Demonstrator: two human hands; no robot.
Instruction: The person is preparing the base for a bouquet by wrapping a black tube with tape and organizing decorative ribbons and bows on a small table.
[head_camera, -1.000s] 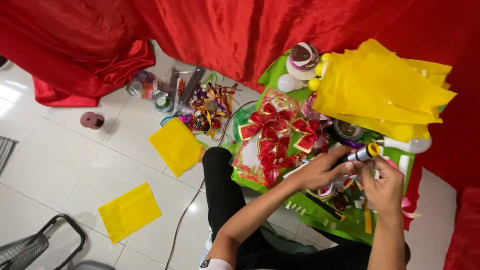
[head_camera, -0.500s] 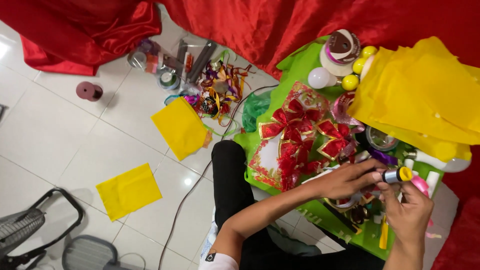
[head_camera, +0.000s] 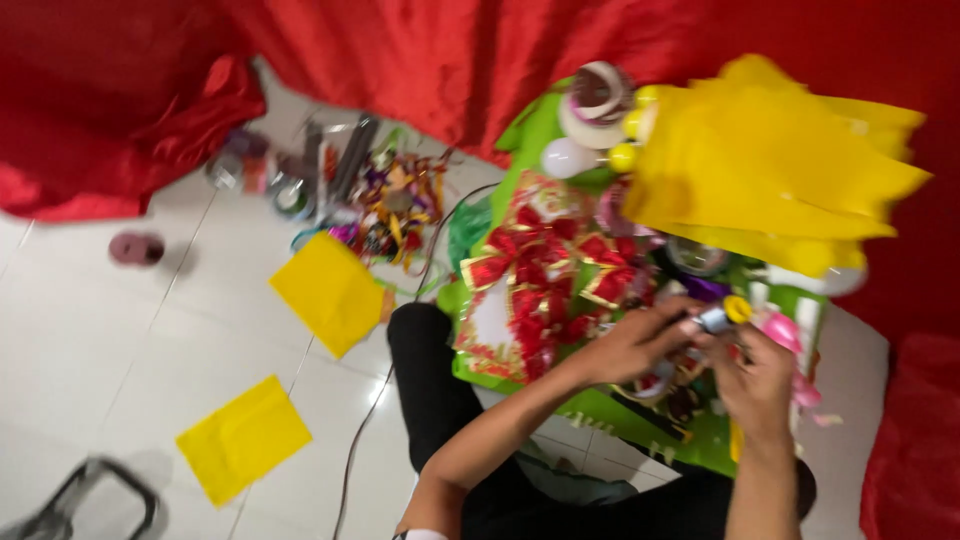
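On the white tiled floor (head_camera: 90, 350) at the left, two yellow paper sheets (head_camera: 243, 437) are laid flat, a small dark red spool (head_camera: 136, 248) is set well apart from them, and a heap of ribbon scraps (head_camera: 395, 205) is piled near the red cloth (head_camera: 420, 60). Further right, a bunch of red and gold bows (head_camera: 535, 275) is spread on the green tabletop (head_camera: 620, 415). There the left hand (head_camera: 628, 345) is closed around a small tube with a yellow cap (head_camera: 722, 315), which is also pinched by the right hand (head_camera: 760, 380), just below a stack of yellow paper (head_camera: 780, 180).
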